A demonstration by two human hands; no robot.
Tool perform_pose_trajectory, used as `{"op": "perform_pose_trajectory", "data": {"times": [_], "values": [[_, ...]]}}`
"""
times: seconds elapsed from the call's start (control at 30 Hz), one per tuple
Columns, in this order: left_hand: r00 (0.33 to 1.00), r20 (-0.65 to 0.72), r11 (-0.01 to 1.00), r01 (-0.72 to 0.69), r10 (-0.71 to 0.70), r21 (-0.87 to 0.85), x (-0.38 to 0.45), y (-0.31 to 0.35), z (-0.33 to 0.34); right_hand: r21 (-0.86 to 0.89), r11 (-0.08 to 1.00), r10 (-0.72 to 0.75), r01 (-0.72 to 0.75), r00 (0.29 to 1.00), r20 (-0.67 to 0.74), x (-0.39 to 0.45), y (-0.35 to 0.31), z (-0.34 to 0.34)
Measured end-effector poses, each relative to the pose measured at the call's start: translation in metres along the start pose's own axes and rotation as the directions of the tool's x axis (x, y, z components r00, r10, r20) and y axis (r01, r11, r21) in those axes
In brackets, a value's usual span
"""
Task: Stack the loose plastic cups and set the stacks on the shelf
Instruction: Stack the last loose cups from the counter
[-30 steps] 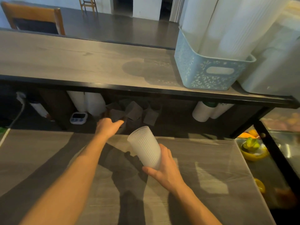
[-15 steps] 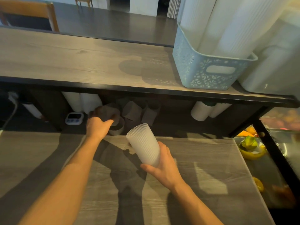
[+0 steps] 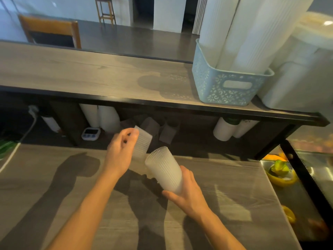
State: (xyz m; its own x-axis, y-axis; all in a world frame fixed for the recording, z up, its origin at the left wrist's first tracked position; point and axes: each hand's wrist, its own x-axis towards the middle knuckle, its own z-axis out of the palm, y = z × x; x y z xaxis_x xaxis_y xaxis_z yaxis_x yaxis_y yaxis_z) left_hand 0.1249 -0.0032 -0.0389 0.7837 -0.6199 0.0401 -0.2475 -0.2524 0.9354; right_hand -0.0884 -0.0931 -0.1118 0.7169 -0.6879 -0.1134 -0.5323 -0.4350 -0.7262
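Grey wood counter (image 3: 234, 204) w/ shelf (image 3: 90, 74) above.

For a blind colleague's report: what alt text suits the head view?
A left hand holds one ribbed plastic cup beside another cup gripped by the right hand, above a grey wooden counter.

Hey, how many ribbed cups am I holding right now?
2: one cup in the right hand, tilted with its mouth up-left, and a second cup gripped by the left hand just beyond it. More loose cups may sit in the dark shelf behind.
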Motion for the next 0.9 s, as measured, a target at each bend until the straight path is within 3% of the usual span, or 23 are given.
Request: {"op": "perform_pose_trajectory", "data": {"times": [0.17,0.3,0.5,0.67,0.8,0.9], "values": [[0.992,0.085,0.981,-0.103,0.091,0.162,-0.016,0.009,0.012,-0.006,0.998,-0.060,0.060,0.998,0.001,-0.006,-0.004,-0.008],[0.991,0.116,0.968,-0.096,0.071,0.231,-0.024,0.012,0.018,-0.008,0.995,-0.095,0.095,0.995,-0.004,-0.008,-0.008,-0.012],[0.970,0.239,0.993,-0.070,0.046,0.094,-0.049,0.009,0.032,0.027,0.994,-0.104,0.105,0.994,-0.019,-0.013,-0.007,-0.009],[0.964,0.259,0.993,0.083,-0.060,-0.079,-0.062,-0.007,0.038,0.026,0.998,-0.060,0.059,0.998,0.008,-0.021,0.003,-0.004],[0.989,0.108,0.981,0.119,-0.103,-0.153,-0.046,-0.026,0.042,0.049,0.999,-0.014,0.014,1.000,-0.016,-0.020,0.007,-0.004],[0.991,-0.060,0.993,0.120,-0.121,-0.018,-0.015,-0.050,0.041,0.045,0.999,0.011,-0.010,1.000,-0.026,-0.014,0.010,-0.006]]}}
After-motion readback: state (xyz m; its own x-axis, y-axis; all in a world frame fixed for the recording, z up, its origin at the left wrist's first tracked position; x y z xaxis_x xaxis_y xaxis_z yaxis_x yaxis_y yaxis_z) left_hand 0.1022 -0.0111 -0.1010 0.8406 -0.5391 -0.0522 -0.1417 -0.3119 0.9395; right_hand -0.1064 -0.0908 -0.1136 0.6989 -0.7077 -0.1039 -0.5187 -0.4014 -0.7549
